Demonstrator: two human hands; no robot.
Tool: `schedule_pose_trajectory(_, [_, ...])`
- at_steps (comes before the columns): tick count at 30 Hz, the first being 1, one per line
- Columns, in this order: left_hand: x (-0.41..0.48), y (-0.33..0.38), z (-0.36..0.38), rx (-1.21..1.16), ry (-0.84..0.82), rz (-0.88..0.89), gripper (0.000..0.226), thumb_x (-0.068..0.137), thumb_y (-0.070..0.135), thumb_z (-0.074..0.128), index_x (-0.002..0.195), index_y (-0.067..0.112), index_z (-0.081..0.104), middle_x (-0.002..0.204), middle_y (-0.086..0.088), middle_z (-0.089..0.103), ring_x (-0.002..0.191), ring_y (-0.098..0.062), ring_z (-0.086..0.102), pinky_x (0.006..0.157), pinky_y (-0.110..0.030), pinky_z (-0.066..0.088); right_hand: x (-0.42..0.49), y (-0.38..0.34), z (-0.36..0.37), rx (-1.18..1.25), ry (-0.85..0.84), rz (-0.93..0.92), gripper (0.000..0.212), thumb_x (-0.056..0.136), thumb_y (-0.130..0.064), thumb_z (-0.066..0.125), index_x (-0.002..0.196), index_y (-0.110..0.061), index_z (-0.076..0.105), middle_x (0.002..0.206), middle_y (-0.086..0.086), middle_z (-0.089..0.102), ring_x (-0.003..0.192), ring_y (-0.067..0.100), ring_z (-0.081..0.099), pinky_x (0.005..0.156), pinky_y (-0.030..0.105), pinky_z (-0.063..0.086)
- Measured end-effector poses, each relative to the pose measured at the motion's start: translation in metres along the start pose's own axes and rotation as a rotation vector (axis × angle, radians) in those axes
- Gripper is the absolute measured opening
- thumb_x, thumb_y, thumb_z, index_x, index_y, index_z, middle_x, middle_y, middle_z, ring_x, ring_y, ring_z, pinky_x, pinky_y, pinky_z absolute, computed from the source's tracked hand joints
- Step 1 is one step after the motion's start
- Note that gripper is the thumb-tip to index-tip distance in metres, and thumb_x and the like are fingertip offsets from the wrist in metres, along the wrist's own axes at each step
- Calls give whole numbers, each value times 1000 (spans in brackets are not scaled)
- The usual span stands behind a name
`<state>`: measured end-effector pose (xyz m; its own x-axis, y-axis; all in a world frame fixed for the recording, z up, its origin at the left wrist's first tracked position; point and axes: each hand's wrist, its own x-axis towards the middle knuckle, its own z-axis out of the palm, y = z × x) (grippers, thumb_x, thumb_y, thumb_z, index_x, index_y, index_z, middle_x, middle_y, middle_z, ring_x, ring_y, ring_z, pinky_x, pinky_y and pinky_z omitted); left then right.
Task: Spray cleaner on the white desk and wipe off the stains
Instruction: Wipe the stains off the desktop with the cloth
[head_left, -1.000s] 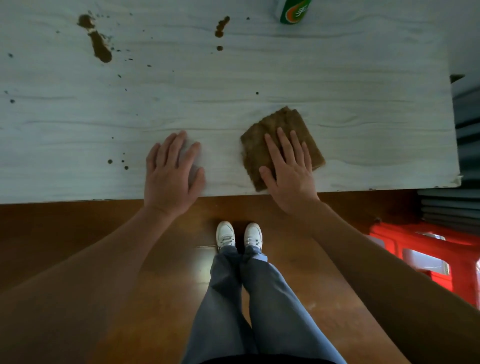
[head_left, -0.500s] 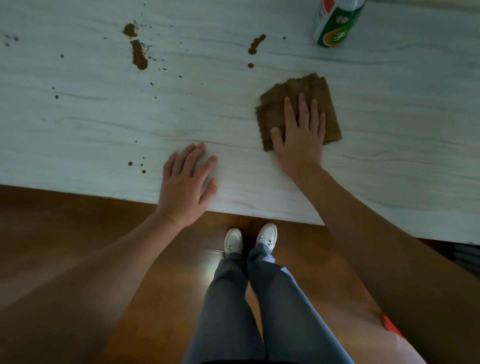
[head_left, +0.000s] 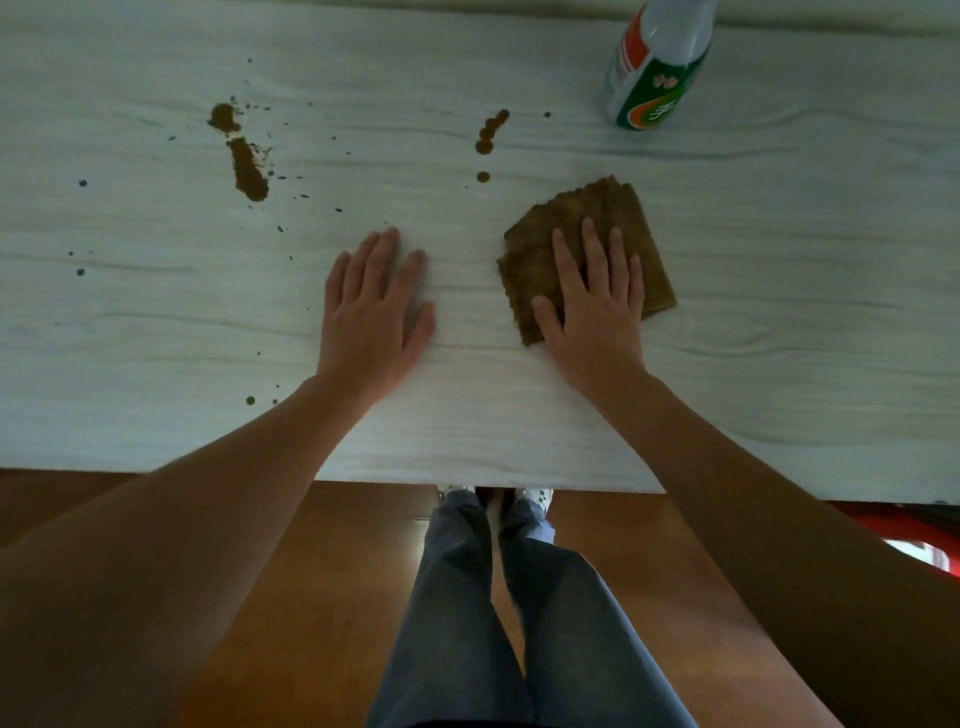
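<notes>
The white desk (head_left: 779, 291) fills the upper half of the view. A long brown stain (head_left: 245, 166) lies at the upper left, with small specks around it. A chain of brown drops (head_left: 488, 136) sits near the middle top. The folded brown cloth (head_left: 626, 208) lies flat right of centre. My right hand (head_left: 592, 296) presses flat on the cloth, fingers spread. To the cloth's left, my left hand (head_left: 376, 306) rests flat on the bare desk. The green and white spray bottle (head_left: 655, 67) stands at the upper right, its top out of frame.
The desk's near edge (head_left: 260, 467) runs across the middle of the view. Below it are the brown wooden floor (head_left: 332, 571) and my legs in grey trousers (head_left: 519, 623). A red stool (head_left: 919, 551) shows at the right edge under the desk.
Both hands have moved further onto the desk from its near edge. My right hand slid the cloth away from the edge toward the drops. More of the spray bottle has come into view.
</notes>
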<state>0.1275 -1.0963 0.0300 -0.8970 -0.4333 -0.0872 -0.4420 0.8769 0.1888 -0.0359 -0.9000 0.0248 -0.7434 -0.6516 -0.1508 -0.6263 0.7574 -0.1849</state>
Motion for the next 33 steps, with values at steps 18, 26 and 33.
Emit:
schedule_pose_trajectory(18, [1, -9, 19, 7, 129, 18, 58, 104, 47, 36, 155, 20, 37, 167, -13, 28, 157, -30, 22, 128, -49, 17, 135, -50, -13, 70, -1, -147, 67, 100, -44, 42, 161, -24, 23, 170, 7, 12, 156, 33, 4, 126, 47, -1])
schedule_pose_trajectory(26, [1, -10, 19, 0, 110, 11, 58, 104, 47, 37, 156, 21, 37, 168, -12, 26, 158, -29, 19, 128, -50, 17, 72, -29, -18, 131, -30, -203, 64, 101, -36, 49, 159, -21, 29, 168, 6, 18, 157, 30, 7, 127, 49, 6])
schedule_pose_trajectory(33, [2, -11, 21, 3, 112, 15, 58, 105, 48, 34, 156, 20, 38, 168, -13, 26, 158, -29, 19, 128, -49, 16, 109, -30, -21, 83, -27, -135, 66, 101, -41, 45, 161, -21, 24, 169, 6, 14, 157, 30, 4, 126, 48, 3])
